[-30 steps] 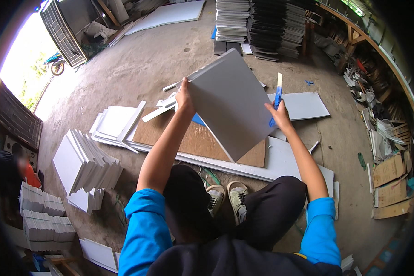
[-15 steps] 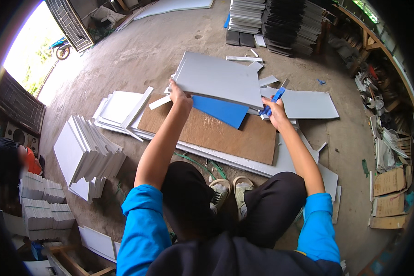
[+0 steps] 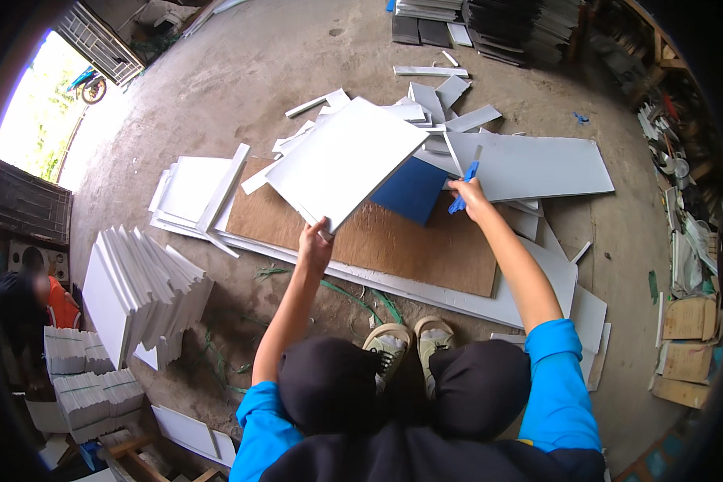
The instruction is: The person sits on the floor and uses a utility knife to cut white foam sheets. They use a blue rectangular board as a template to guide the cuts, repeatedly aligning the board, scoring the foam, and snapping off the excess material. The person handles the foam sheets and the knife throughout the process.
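Note:
My left hand (image 3: 314, 243) grips the near corner of a square white panel (image 3: 346, 158) and holds it lifted and tilted over a brown board (image 3: 377, 241). My right hand (image 3: 468, 195) holds a blue utility knife (image 3: 466, 181), blade pointing away, over the board's right part. A blue sheet (image 3: 414, 190) lies on the board, partly hidden under the white panel. Both forearms wear blue sleeves. My shoes (image 3: 410, 341) show between my knees.
Large white sheets (image 3: 538, 165) and offcut strips (image 3: 430, 71) lie around the board on the concrete floor. A leaning stack of white panels (image 3: 140, 289) stands at left. A person (image 3: 24, 301) crouches at far left. Dark panel stacks (image 3: 506, 20) sit at the back; cardboard (image 3: 687, 337) at right.
My left hand has swung the white panel down and to the left, turning it flatter over the board, uncovering more of the blue sheet. My right hand with the knife stayed about in place.

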The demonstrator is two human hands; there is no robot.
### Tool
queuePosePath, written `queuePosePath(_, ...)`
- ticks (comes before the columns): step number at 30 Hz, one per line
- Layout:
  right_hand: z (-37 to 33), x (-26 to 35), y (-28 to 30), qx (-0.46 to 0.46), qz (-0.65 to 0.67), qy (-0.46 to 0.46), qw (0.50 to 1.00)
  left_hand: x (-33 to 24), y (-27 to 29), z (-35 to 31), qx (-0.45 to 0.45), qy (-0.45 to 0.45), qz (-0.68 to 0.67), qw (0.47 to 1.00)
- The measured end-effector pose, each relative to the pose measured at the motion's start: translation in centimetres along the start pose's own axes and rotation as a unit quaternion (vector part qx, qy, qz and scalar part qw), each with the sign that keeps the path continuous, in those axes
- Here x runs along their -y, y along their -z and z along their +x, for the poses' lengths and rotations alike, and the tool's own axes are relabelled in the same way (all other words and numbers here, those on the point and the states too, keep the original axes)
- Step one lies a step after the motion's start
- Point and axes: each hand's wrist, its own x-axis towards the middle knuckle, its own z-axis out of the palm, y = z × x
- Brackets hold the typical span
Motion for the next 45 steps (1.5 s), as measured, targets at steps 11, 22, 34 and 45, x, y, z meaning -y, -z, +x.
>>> queuePosePath(11,4.6,-1.4,-4.6,-0.187,-0.166,-0.010,0.968,4.2,-1.6,-0.3,-0.004,0.010,0.015,1.000)
queuePosePath(22,-1.6,7.8,11.1,-0.340,-0.147,0.294,0.881,10.9,-4.0,-4.6,0.008,0.107,-0.004,0.994)
queuePosePath(34,-11.4,16.3,18.4,-0.292,-0.252,0.425,0.819,5.5,-2.9,-3.5,0.204,0.220,0.500,0.813)
queuePosePath(45,-3.9,10.6,8.9,0.070,-0.211,0.192,0.956,5.8,-4.1,-2.8,0.108,0.063,0.376,0.918)
